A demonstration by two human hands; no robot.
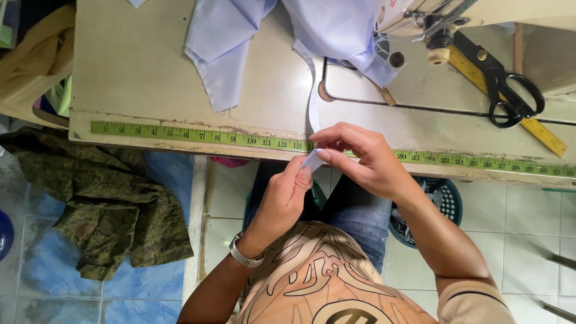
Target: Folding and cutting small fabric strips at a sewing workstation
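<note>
Tiled floor (228, 198) lay below the counter (138, 66) edge, where both hands pinched one white fabric strip (313, 157) — left hand (282, 201) gripping its folded end from beneath, right hand (363, 157) pressing on top. Folding looked just begun; the strip ran narrow and pale past the green measuring tape (180, 133) toward lavender cloth (240, 36). Black scissors (510, 90) lay farther off.
</note>
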